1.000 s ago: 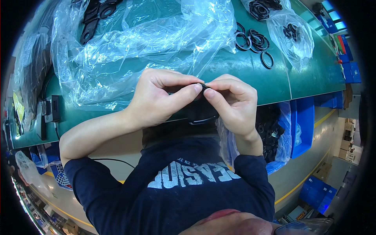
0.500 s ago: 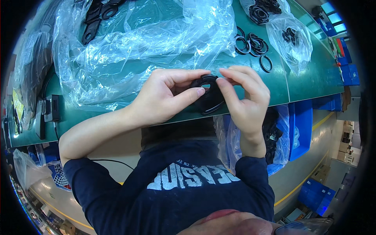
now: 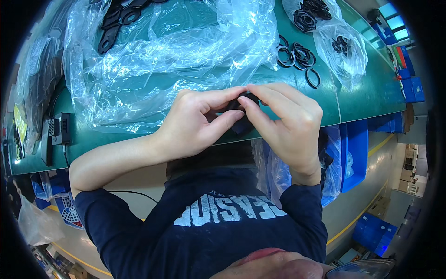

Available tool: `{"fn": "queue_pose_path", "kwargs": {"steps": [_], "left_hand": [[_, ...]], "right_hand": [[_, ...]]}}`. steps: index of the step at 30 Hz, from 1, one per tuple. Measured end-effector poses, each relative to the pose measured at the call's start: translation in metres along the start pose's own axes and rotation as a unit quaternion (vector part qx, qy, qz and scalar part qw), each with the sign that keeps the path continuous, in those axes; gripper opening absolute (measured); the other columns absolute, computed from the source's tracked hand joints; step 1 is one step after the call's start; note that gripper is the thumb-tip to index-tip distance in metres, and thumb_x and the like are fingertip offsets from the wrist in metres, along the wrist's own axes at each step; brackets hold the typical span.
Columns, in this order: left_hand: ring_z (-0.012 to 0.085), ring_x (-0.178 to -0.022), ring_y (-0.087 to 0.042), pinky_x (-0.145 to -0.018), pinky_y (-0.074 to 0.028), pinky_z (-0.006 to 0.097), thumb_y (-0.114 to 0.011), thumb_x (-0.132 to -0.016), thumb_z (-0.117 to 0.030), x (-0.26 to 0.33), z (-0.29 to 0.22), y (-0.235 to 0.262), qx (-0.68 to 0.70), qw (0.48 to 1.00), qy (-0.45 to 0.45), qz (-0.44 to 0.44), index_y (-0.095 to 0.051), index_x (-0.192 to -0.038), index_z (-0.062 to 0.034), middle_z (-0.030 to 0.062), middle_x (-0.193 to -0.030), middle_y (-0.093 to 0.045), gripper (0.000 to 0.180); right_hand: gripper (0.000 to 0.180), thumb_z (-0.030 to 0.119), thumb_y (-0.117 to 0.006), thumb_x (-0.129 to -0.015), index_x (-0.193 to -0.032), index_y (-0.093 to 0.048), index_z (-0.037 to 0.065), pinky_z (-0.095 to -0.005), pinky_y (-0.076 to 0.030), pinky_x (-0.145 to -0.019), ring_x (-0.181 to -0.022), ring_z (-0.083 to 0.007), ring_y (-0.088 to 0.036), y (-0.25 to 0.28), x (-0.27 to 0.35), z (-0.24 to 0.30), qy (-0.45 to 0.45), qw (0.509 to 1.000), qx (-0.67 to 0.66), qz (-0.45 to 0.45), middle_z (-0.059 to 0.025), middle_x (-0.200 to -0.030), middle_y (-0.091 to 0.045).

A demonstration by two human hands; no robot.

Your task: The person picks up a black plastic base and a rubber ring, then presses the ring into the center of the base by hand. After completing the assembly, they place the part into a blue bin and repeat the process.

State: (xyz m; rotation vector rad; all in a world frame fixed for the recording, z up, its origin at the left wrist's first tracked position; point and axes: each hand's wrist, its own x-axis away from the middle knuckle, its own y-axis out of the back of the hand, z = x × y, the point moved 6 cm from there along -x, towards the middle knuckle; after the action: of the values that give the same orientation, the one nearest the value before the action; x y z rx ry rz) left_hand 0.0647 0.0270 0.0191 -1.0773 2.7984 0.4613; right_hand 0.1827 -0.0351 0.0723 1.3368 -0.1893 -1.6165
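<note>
Over the table's near edge, a black plastic part (image 3: 240,127) with a round opening is held between my two hands, mostly covered by fingers. My left hand (image 3: 188,122) pinches its left side between thumb and forefinger. From the right, my right hand (image 3: 292,123) is closed on the upper rim, thumb and fingertips pressed to it. Whether a second piece sits in the opening is hidden. Beyond my right hand lie several loose black rings (image 3: 304,56), with one single ring (image 3: 307,80) nearer to me.
Crumpled clear plastic bagging (image 3: 186,53) covers much of the green table (image 3: 325,100), with black flat parts (image 3: 108,39) at far left. Small bags of black pieces (image 3: 349,63) lie far right. A black device (image 3: 60,129) with a cable stands left; a blue bin (image 3: 357,169) is below right.
My right hand has moved left and closed in on the black part's upper rim, covering the opening that showed before. My left hand keeps its pinch almost in place.
</note>
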Motion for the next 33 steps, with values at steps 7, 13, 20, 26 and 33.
{"fn": "queue_pose_path", "kwargs": {"steps": [7,13,20,26,33], "left_hand": [[0.0107,-0.087,-0.061,-0.076,-0.05,0.024,-0.057,-0.084,0.001,-0.001,0.009,-0.002,0.093,0.995,0.016,0.012,-0.053,-0.119,0.0051,0.0116,-0.099,-0.065,0.035],[0.0126,-0.094,-0.06,-0.078,-0.051,0.025,-0.056,-0.086,-0.001,-0.004,0.017,-0.002,0.184,0.981,0.06,0.03,-0.051,-0.122,0.0039,0.0109,-0.104,-0.063,0.036],[0.0153,-0.103,-0.058,-0.084,-0.049,0.026,-0.056,-0.086,-0.003,-0.006,0.019,-0.003,0.242,0.963,0.094,0.077,-0.047,-0.122,0.0036,0.0118,-0.114,-0.058,0.037],[0.0152,-0.097,-0.06,-0.086,-0.047,0.027,-0.057,-0.086,-0.005,-0.005,0.018,-0.003,0.259,0.956,0.118,0.076,-0.051,-0.118,0.0052,0.0126,-0.105,-0.062,0.033],[0.0119,-0.087,-0.061,-0.08,-0.048,0.024,-0.057,-0.087,-0.006,-0.003,0.015,0.0,0.185,0.976,0.107,0.04,-0.061,-0.109,0.005,0.011,-0.097,-0.066,0.025]], "right_hand": [[0.019,-0.001,-0.069,-0.067,-0.085,-0.063,-0.001,-0.031,-0.05,-0.058,-0.067,-0.0247,-0.063,-0.001,0.006,0.003,0.035,0.999,0.008,-0.041,-0.0113,-0.077,-0.064],[0.024,-0.003,-0.073,-0.065,-0.087,-0.065,-0.002,-0.0265,-0.05,-0.063,-0.071,-0.0215,-0.063,0.003,0.008,-0.004,-0.018,0.998,-0.051,-0.033,-0.0139,-0.084,-0.065],[0.012,-0.006,-0.07,-0.069,-0.079,-0.064,-0.002,-0.0251,-0.05,-0.059,-0.068,-0.0174,-0.063,-0.003,0.023,-0.026,-0.127,0.976,-0.158,-0.078,-0.0109,-0.08,-0.064],[0.01,-0.008,-0.068,-0.07,-0.078,-0.064,-0.002,-0.0235,-0.051,-0.061,-0.069,-0.0154,-0.063,-0.008,0.026,-0.028,-0.163,0.957,-0.232,-0.058,-0.0104,-0.082,-0.063],[0.013,-0.006,-0.068,-0.073,-0.085,-0.063,-0.003,-0.0227,-0.052,-0.063,-0.074,-0.0144,-0.063,-0.016,0.035,-0.031,-0.241,0.919,-0.306,-0.062,-0.0101,-0.085,-0.062]]}}
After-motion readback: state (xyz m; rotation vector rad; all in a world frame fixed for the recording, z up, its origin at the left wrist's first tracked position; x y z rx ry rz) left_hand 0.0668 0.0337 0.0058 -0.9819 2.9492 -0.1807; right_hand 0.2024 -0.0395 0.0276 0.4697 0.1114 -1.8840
